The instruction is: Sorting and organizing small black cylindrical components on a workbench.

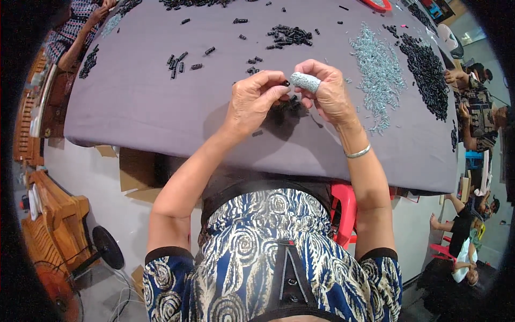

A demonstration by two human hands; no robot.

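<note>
My left hand (253, 102) is closed in a pinch, with a small black cylindrical piece (286, 83) at its fingertips. Facing it, my right hand (331, 96) has its fingers curled together. A pale, speckled, rounded cover (306, 81) shows at its fingertips; it looks worn on a finger, and what those fingers pinch is hidden. The two hands nearly meet above the table. Just below them lies a small cluster of black pieces (289, 105), partly in shadow.
A grey cloth covers the table (177, 118). On it are a heap of black pieces (292, 36), a spread of small pale translucent pieces (378, 75) and a larger black pile (426, 78). A red tray (379, 5) stands at the far edge. Other people sit left and right.
</note>
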